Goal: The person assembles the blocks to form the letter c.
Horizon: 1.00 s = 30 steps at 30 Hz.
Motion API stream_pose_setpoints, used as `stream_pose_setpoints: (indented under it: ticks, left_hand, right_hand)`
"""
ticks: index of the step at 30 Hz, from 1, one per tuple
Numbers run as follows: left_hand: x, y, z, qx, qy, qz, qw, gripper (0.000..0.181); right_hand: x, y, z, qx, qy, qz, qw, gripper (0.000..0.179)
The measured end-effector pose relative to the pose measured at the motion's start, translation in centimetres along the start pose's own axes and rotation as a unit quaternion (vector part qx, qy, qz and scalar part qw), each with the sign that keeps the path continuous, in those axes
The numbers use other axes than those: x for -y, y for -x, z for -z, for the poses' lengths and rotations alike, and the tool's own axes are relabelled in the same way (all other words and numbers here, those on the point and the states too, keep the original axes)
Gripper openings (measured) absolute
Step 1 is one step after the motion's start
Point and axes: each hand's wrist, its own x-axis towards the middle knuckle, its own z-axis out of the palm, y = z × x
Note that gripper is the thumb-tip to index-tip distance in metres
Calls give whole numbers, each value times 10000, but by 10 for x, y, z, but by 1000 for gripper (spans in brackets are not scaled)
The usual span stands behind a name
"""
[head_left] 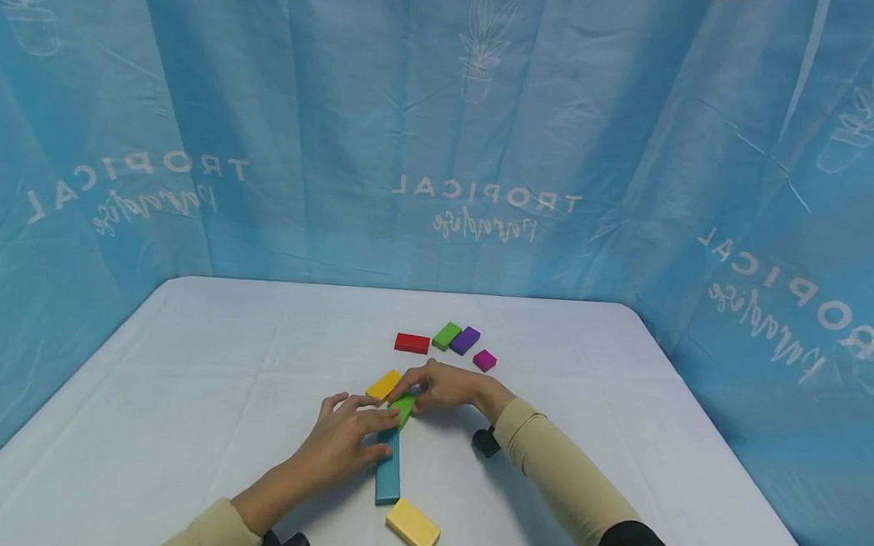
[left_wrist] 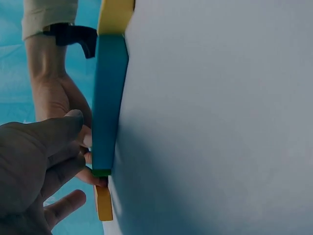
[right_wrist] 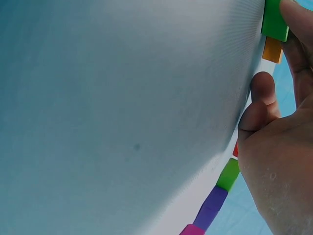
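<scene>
My right hand pinches a bright green block between thumb and fingers. That block lies at the far end of a long blue block. Just beyond it sits an orange-yellow block. My left hand reaches over from the left, its fingers loosely spread across the joint of green and blue. Its thumb lies along the blue block's side in the left wrist view. Nearer to me, a pale yellow block meets the near end of the blue one at an angle.
Behind my right hand lie a red block, a second green block, a purple block and a magenta block. All rest on a white-covered table. A blue printed curtain hangs behind and at both sides.
</scene>
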Motion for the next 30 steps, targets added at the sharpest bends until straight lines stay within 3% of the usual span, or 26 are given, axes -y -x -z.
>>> stream_pose_setpoints:
  ticks: [10,22,25,30]
  left_hand:
    - [4,-5,-3,88,-301,-67,9995,40]
    - [7,-7,-7,189,-221,-53,9996,39]
    - [8,-6,-7,204,-217,-76,9995,40]
    - [8,-6,-7,141,-251,-116,9995,39]
  right_hand:
    - [1,0,1,37,-19,88,10000,40]
    - [-1,-1,1,172,-262,350,9989,40]
    - [0,0,3,25,-292,252,9993,37]
    - [0,2,14,-664,-491,43,9966,28]
